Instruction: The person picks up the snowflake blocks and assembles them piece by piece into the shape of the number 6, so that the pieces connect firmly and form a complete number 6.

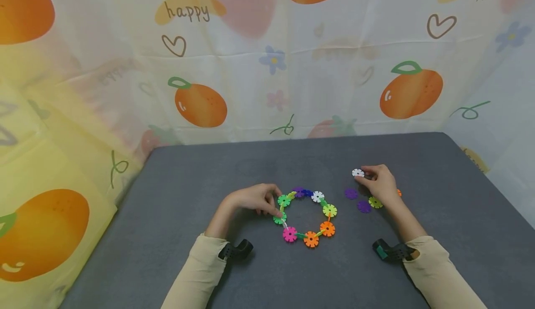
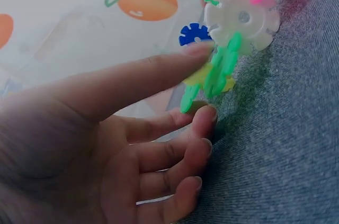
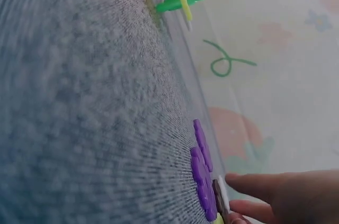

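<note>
A ring of linked plastic snowflake discs [image 1: 311,239] lies on the table, in green, yellow, purple, blue, white, orange and pink. At its left side my left hand [image 1: 260,198] holds it, thumb and forefinger on two neighbouring green discs. In the left wrist view those green discs [image 2: 216,78] sit between the thumb and the curled fingers, close to a white disc [image 2: 243,16]. To the right of the ring, my right hand [image 1: 381,184] pinches a loose white snowflake disc [image 1: 357,173] by its edge, between thumb and forefinger.
Below the right hand lie loose discs: purple ones [image 1: 364,206], a yellow-green one [image 1: 375,202] and an orange one [image 1: 399,193], partly covered by the hand. The grey table [image 1: 267,276] ends at a fruit-printed curtain [image 1: 246,67] behind. Each wrist wears a black camera mount.
</note>
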`<control>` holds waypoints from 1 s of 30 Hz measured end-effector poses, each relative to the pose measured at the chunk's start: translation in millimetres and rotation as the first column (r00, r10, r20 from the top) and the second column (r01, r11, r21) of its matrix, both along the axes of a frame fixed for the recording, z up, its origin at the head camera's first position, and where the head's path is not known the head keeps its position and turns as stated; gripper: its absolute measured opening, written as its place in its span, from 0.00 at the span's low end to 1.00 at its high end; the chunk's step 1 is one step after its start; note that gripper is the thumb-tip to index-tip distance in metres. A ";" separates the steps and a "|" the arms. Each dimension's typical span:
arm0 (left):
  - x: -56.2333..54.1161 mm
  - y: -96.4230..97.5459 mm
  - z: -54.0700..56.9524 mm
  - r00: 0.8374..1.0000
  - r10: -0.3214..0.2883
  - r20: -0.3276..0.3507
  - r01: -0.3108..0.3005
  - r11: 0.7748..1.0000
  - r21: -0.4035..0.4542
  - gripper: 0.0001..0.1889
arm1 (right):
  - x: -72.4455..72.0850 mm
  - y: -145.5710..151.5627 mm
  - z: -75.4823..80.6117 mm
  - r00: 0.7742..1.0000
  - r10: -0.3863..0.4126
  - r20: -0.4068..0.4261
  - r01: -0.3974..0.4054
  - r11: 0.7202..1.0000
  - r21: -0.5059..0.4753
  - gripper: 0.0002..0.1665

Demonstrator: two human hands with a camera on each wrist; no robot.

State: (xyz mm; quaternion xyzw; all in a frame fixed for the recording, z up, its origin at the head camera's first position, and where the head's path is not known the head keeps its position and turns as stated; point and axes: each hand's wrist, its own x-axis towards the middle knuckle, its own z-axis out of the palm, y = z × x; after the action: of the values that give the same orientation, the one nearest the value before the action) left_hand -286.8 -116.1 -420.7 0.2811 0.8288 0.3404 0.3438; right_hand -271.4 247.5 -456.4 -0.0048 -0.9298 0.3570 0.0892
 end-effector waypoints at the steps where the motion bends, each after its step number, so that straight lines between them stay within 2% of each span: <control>1: 0.0 0.6 -0.3 1.000 0.013 0.000 -0.013 1.000 -0.006 0.27 | 0.3 -0.5 -0.7 1.000 -0.008 -0.009 0.008 1.000 0.003 0.23; 6: 2.1 3.8 1.1 0.998 0.053 -0.035 -0.055 0.997 -0.063 0.21 | 1.0 -1.8 -2.9 0.998 -0.053 -0.017 0.052 0.998 -0.028 0.16; 9: 3.1 5.1 1.6 0.997 0.040 -0.060 -0.044 0.997 -0.071 0.17 | 0.4 -2.7 -3.6 0.997 -0.068 -0.024 0.067 0.997 -0.035 0.15; 14: 3.3 6.0 1.1 0.997 0.035 -0.063 -0.039 0.997 -0.068 0.18 | 1.0 -2.9 -3.2 0.997 -0.077 -0.019 0.077 0.996 -0.040 0.15; 19: 3.1 5.5 1.0 0.998 0.030 -0.061 -0.034 0.998 -0.057 0.15 | 2.8 -2.0 -0.9 0.994 -0.107 0.034 0.110 0.987 -0.115 0.16; 22: 2.9 4.8 1.3 0.997 0.018 -0.070 -0.021 0.999 -0.046 0.12 | 4.1 -1.8 1.7 0.989 -0.123 0.076 0.136 0.970 -0.203 0.18; 25: 2.4 4.6 1.1 0.997 0.013 -0.073 -0.015 1.000 -0.024 0.12 | 5.0 -1.7 4.5 0.987 -0.113 0.110 0.143 0.938 -0.315 0.20; 30: 1.6 6.5 -1.1 0.997 0.026 -0.068 -0.024 0.999 0.028 0.17 | 6.0 -5.4 9.4 0.991 -0.004 0.135 0.068 0.878 -0.474 0.27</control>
State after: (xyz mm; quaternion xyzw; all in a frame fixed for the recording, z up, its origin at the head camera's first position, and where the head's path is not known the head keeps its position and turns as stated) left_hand -285.2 -109.6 -421.8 0.2868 0.8388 0.3462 0.3071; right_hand -265.4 242.1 -447.0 -0.0670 -0.8169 0.5721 0.0313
